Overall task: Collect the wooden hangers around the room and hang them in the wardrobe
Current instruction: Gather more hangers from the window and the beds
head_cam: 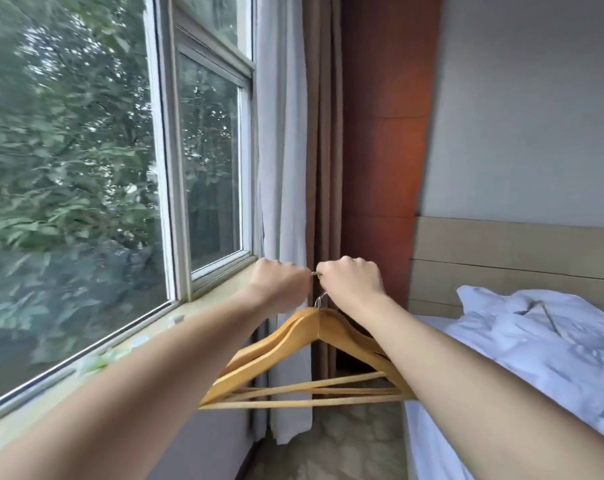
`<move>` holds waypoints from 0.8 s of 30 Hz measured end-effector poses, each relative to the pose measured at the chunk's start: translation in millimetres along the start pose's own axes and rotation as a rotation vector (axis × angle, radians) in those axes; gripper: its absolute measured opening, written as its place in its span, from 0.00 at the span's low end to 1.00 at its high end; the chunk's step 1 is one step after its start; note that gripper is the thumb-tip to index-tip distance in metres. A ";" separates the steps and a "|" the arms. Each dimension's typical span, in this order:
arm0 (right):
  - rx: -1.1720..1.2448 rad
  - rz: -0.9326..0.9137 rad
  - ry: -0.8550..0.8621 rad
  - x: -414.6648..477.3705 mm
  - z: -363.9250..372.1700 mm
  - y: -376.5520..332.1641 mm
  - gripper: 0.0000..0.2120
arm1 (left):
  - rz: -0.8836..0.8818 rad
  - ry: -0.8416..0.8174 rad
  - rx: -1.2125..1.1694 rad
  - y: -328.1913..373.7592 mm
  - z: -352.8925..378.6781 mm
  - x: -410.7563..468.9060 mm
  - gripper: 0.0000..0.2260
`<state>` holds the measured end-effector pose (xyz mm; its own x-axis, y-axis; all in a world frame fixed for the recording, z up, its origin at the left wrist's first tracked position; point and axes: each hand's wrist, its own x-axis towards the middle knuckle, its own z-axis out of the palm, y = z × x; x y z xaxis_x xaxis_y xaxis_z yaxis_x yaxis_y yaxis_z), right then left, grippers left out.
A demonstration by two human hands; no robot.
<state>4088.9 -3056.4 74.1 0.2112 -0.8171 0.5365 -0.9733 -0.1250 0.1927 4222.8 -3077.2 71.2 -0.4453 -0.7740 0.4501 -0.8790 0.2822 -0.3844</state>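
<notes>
Hangers (276, 348) of pale wood, at least two stacked flat against each other, hang in the lower centre of my feed, their crossbars level and their metal hooks (318, 301) rising between the two fists above them. The right hand (350, 282) is curled tight, knuckles up, and grips a hook at its top. The left hand (281, 284) is just beside it, also closed in a fist, and a short piece of the same wire shows in the gap between them, so both appear to hold the bundle by the hooks. Both forearms reach in from the bottom corners of the frame. The window (210, 168) fills the left side, blurred green leaves behind the glass, with its pale sill (155, 327) under the left arm. A white curtain (283, 168) and a brown curtain (323, 150) hang behind the hands in the centre. At the right edge lies a bed with a rumpled white duvet (536, 341) and a light headboard (501, 251).
</notes>
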 end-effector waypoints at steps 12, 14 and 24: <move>-0.125 0.154 -0.002 100.1 74.3 24.8 0.11 | 0.149 0.090 -0.128 -27.6 83.8 123.0 0.11; -0.144 0.175 0.008 118.2 82.3 26.1 0.10 | 0.168 0.108 -0.151 -36.5 92.7 141.5 0.12; -0.199 0.338 -0.047 173.4 131.8 33.5 0.11 | 0.342 0.143 -0.216 -52.6 153.4 220.3 0.12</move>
<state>4081.0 -3276.5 65.3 -0.1275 -0.8190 0.5594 -0.9497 0.2635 0.1693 4197.1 -3349.5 66.9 -0.7233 -0.5330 0.4391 -0.6852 0.6330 -0.3604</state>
